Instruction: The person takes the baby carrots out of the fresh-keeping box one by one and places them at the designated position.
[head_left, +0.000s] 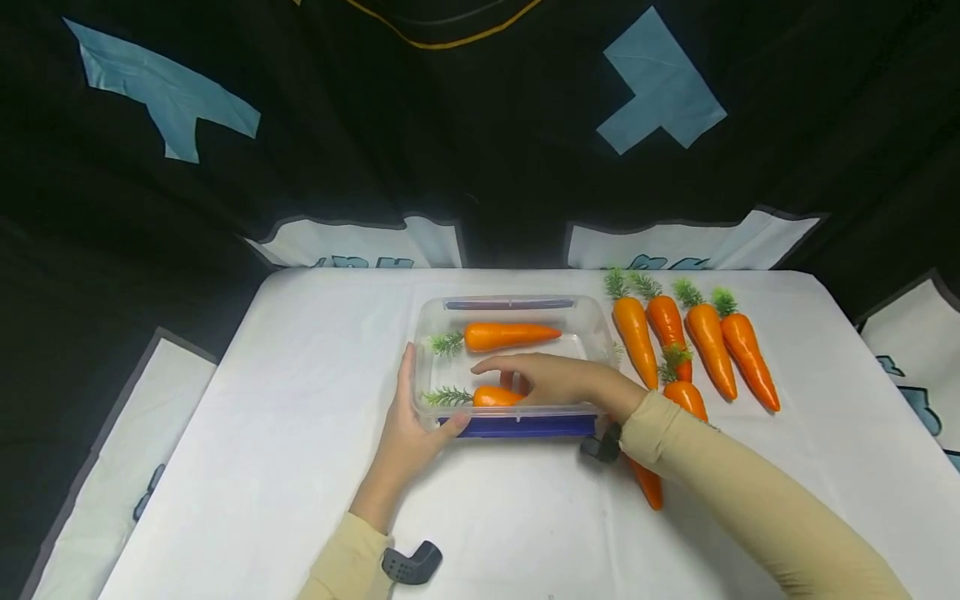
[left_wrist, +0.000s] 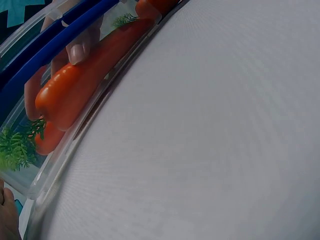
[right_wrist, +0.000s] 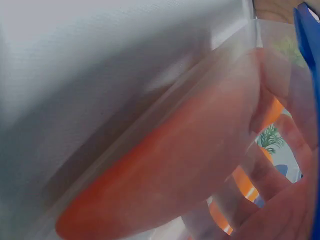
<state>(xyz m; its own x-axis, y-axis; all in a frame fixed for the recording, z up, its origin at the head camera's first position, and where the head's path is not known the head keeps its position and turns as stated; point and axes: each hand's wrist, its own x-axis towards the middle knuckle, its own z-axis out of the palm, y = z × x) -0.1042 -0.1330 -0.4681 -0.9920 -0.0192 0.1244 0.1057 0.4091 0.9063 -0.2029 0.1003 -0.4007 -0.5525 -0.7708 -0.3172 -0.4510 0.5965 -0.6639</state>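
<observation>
A clear plastic container (head_left: 517,412) with blue clips lies on the table with two orange carrots in it. My left hand (head_left: 408,437) grips its near left corner, thumb on the front rim and fingers along the left wall. Reaching in over the right side, my right hand (head_left: 558,377) holds the near carrot (head_left: 495,397), whose leafy green top points left. The left wrist view shows a fingertip (left_wrist: 77,52) pressed on this carrot's upper side. Through the wall in the right wrist view, fingers curl behind the carrot (right_wrist: 165,170). The far carrot (head_left: 512,336) lies along the back wall.
Several more carrots (head_left: 708,346) lie on the white table (head_left: 300,400) right of the container. Some (head_left: 686,400) are partly covered by my right forearm. A black curtain (head_left: 420,150) hangs behind the table.
</observation>
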